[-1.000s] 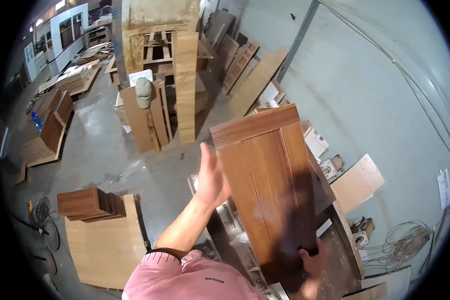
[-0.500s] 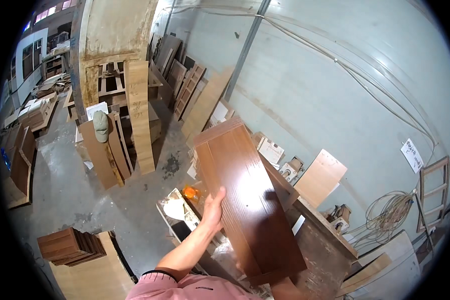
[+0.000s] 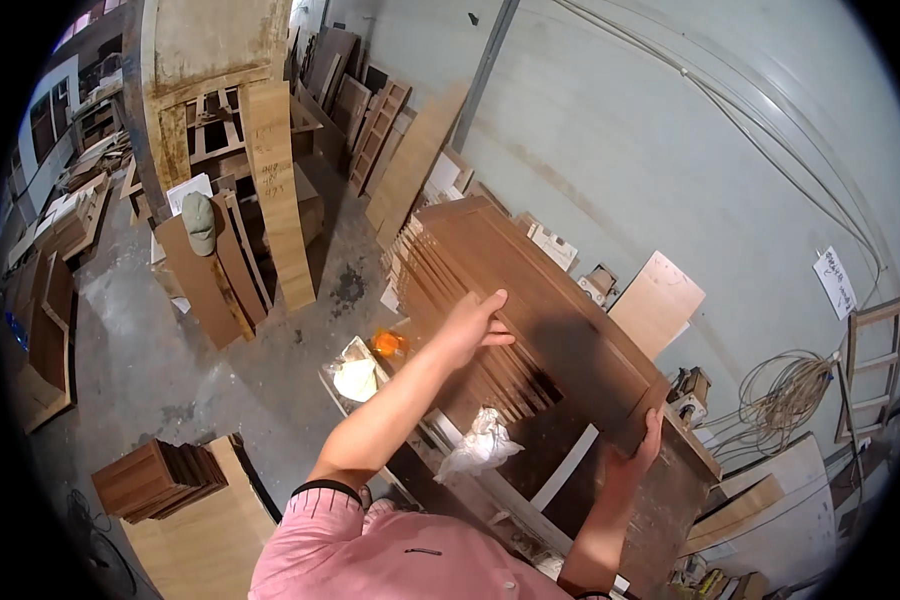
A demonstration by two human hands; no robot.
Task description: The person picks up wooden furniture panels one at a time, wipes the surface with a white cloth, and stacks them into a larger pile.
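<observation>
Panel of dark brown wood, w/ a raised border, is lying slantwise on top of a stack of similar boards, above the worktop. Its far end points to upper L, its nr end to lower R, and it seems lined up approx. w/ the boards below.

R hand is at the nr R corner; its fingers are grasping the panel there, w/ the thumb along the edge. L hand is over the nr long edge, abt. mid-length; its fingers are released and spread, and I cannot tell if they touch the wood. Both arms come from a pink top.

Crumpled white plastic bag lies just nr the stack, on the person's side. White strip is btwn this bag and R hand. Further L, beyond L forearm, is an orange item, too small to identify, w/ a cream-coloured item beside it.

Behind the panel, a pale board leans on the wall; a cable coil is to the R. On lower L, a smaller pile of brown pieces rests on a light sheet.
</observation>
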